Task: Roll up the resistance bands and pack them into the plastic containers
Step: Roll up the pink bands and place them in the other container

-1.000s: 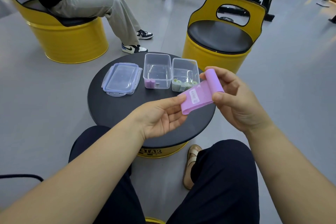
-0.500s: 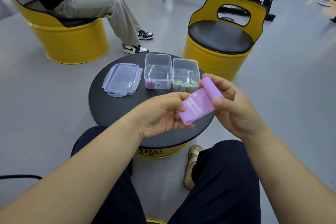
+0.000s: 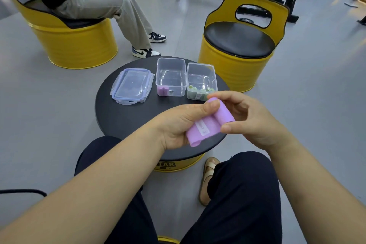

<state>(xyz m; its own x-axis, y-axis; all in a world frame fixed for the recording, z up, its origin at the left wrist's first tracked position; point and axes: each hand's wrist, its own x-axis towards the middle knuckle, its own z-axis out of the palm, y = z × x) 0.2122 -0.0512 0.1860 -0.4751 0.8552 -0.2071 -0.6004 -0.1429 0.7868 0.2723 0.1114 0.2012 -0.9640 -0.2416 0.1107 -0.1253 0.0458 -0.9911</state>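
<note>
A purple resistance band [image 3: 206, 128], partly rolled at its far end, is held above the near edge of the round black table [image 3: 126, 117]. My left hand [image 3: 178, 125] grips its flat near part, thumb on top of the roll. My right hand [image 3: 251, 119] pinches the rolled end between thumb and fingers. Two open clear plastic containers stand on the table: the left container [image 3: 171, 76] holds a purple rolled band [image 3: 162, 90] in its near left corner, and the right container [image 3: 201, 80] holds several green rolled bands [image 3: 196, 91].
A clear lid with blue trim [image 3: 132, 85] lies left of the containers. A yellow barrel chair [image 3: 239, 45] stands behind the table at right. At back left a person [image 3: 95, 4] sits on another yellow barrel chair. My knees are under the table's near edge.
The band has come lower and nearer to me, and its flat part has grown shorter as the roll grew. My left hand closed over the band, thumb now on the roll.
</note>
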